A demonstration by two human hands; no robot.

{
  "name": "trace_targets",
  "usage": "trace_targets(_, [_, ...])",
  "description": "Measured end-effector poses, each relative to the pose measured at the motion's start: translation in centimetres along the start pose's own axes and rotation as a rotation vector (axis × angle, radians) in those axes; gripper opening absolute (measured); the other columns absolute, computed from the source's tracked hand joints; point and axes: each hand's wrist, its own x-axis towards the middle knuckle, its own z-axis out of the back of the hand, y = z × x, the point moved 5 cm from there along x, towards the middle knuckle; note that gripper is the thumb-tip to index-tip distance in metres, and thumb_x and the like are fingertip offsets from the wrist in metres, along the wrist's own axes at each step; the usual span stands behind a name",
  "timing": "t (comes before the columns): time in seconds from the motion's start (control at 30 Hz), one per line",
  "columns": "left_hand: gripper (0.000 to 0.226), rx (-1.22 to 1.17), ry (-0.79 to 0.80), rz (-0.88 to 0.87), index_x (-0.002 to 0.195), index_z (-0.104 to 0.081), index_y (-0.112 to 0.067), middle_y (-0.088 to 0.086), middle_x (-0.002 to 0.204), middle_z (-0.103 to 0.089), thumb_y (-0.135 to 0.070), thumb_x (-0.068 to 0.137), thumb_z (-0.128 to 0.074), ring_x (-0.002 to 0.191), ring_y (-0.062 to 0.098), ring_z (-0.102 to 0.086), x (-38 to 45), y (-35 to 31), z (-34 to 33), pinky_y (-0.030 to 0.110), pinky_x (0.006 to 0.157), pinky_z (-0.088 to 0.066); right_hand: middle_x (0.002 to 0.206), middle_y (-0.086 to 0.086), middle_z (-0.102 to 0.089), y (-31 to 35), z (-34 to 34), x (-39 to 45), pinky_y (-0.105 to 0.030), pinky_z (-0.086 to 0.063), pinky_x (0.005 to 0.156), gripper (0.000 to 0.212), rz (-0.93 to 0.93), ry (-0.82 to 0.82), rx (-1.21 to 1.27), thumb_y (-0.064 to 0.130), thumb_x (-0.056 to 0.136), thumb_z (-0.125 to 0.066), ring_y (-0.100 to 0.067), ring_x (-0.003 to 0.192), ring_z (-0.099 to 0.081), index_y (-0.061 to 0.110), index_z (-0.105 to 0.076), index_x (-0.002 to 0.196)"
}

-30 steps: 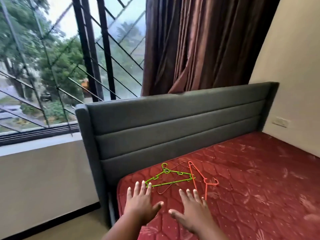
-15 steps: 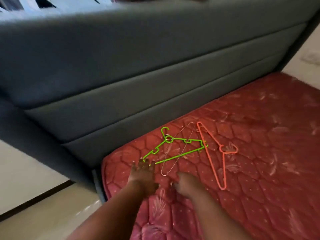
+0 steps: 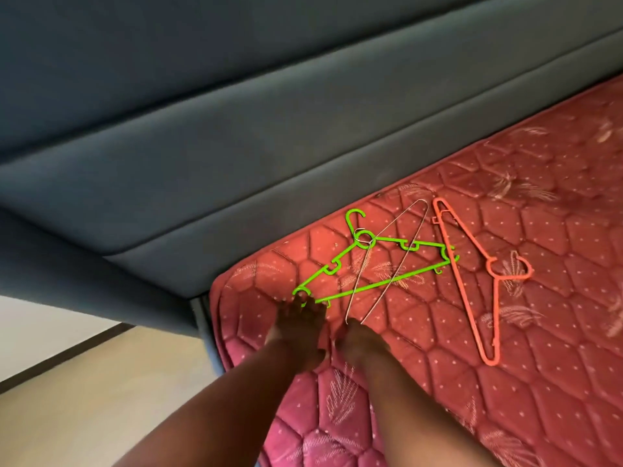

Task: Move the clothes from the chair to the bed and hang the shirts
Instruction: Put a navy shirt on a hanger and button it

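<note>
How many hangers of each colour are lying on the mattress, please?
Green plastic hanger: 1
Orange plastic hanger: 1
Thin silver wire hanger: 1, crossing the green one
Total: 3

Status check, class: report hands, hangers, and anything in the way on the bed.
Left hand fingers touching green hanger end. Right hand at wire hanger tip, grip unclear. Orange hanger untouched. No shirts seen.
</note>
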Motion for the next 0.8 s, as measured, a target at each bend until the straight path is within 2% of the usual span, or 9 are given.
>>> trace_targets(0.17, [0.082, 0.023, 0.012, 0.041, 0.156, 0.001, -0.015, 0.012, 0.163, 0.006, -0.05, 0.096, -0.044, 0.15, 0.033, 0.007, -1.4, 0.3, -0.9, 0.053, 0.119, 0.002, 0.138, -0.005, -0.057, -0.6, 1.0, -1.4, -0.038, -0.043, 0.101, 0.038, 0.0, -0.072, -0.044, 0.032, 0.096, -0.043, -0.026, 0.127, -0.054, 0.023, -0.057, 0.13])
trace_targets(0.27, [0.079, 0.038, 0.052, 0.096, 0.155, 0.002, -0.014, 0.014, 0.162, 0.011, -0.05, 0.099, -0.038, 0.149, 0.034, 0.01, -2.9, 0.3, -0.7, 0.054, 0.119, 0.002, 0.128, -0.008, -0.062, -1.8, 3.4, -4.1, -0.036, -0.047, 0.095, 0.033, -0.003, -0.263, -0.024, 0.033, 0.098, -0.045, -0.029, 0.117, -0.06, 0.017, -0.059, 0.123])
trace_targets(0.4, [0.068, -0.037, 0.053, 0.135, 0.152, -0.023, -0.016, 0.014, 0.163, 0.0, -0.047, 0.096, -0.045, 0.15, 0.036, 0.002, -4.5, -1.5, 0.9, 0.055, 0.118, -0.005, 0.122, -0.01, -0.06, -4.5, 7.8, -9.9, -0.038, -0.049, 0.087, 0.041, 0.041, -0.593, 0.043, 0.048, 0.099, -0.04, -0.033, 0.108, -0.061, 0.019, -0.062, 0.116])
trace_targets(0.47, [0.064, -0.034, 0.03, 0.128, 0.149, -0.03, -0.015, 0.015, 0.163, -0.005, -0.045, 0.095, -0.046, 0.149, 0.037, -0.002, -5.6, -3.1, 2.1, 0.055, 0.118, -0.007, 0.112, -0.012, -0.06, -5.9, 10.3, -13.1, -0.042, -0.052, 0.078, 0.034, 0.055, -0.785, 0.029, 0.047, 0.095, -0.053, -0.036, 0.098, -0.061, 0.018, -0.07, 0.104])
trace_targets(0.57, [0.064, -0.016, -0.052, 0.113, 0.15, -0.03, -0.016, 0.013, 0.163, -0.008, -0.044, 0.094, -0.046, 0.149, 0.037, -0.005, -8.0, -6.7, 4.6, 0.053, 0.119, -0.01, 0.087, -0.011, -0.059, -8.4, 13.4, -18.7, -0.041, -0.052, 0.058, 0.024, 0.122, -0.997, -0.064, 0.04, 0.072, -0.082, -0.034, 0.074, -0.06, 0.02, -0.072, 0.077])
trace_targets(0.63, [0.066, -0.033, -0.089, 0.108, 0.151, -0.028, -0.016, 0.012, 0.163, -0.006, -0.044, 0.093, -0.046, 0.15, 0.035, -0.005, -9.5, -9.1, 5.6, 0.052, 0.119, -0.011, 0.086, -0.007, -0.061, -9.8, 14.7, -22.1, -0.037, -0.052, 0.054, 0.027, 0.232, -1.076, -0.113, 0.041, 0.066, -0.085, -0.03, 0.071, -0.061, 0.022, -0.068, 0.073])
trace_targets(0.7, [0.068, -0.061, -0.115, 0.09, 0.152, -0.026, -0.017, 0.011, 0.164, -0.003, -0.046, 0.093, -0.046, 0.15, 0.033, -0.004, -11.5, -12.1, 6.1, 0.051, 0.119, -0.012, 0.08, -0.003, -0.06, -11.8, 15.7, -26.3, -0.033, -0.047, 0.042, 0.026, 0.33, -1.162, -0.114, 0.042, 0.071, -0.08, -0.026, 0.058, -0.062, 0.023, -0.063, 0.073])
trace_targets(0.77, [0.071, -0.091, -0.138, 0.073, 0.152, -0.025, -0.018, 0.01, 0.164, -0.001, -0.05, 0.092, -0.047, 0.15, 0.032, -0.003, -13.8, -15.3, 6.0, 0.052, 0.119, -0.012, 0.075, -0.002, -0.058, -14.4, 16.3, -30.7, -0.031, -0.039, 0.032, 0.024, 0.38, -1.252, -0.069, 0.045, 0.084, -0.059, -0.028, 0.047, -0.059, 0.022, -0.054, 0.078])
trace_targets(0.8, [0.076, -0.11, -0.15, 0.074, 0.153, -0.023, -0.018, 0.009, 0.164, -0.001, -0.055, 0.091, -0.048, 0.151, 0.031, -0.003, -14.7, -16.5, 5.7, 0.052, 0.119, -0.012, 0.074, -0.004, -0.058, -15.5, 16.6, -32.5, -0.032, -0.038, 0.032, 0.025, 0.405, -1.29, -0.018, 0.045, 0.087, -0.048, -0.032, 0.047, -0.059, 0.021, -0.05, 0.08])
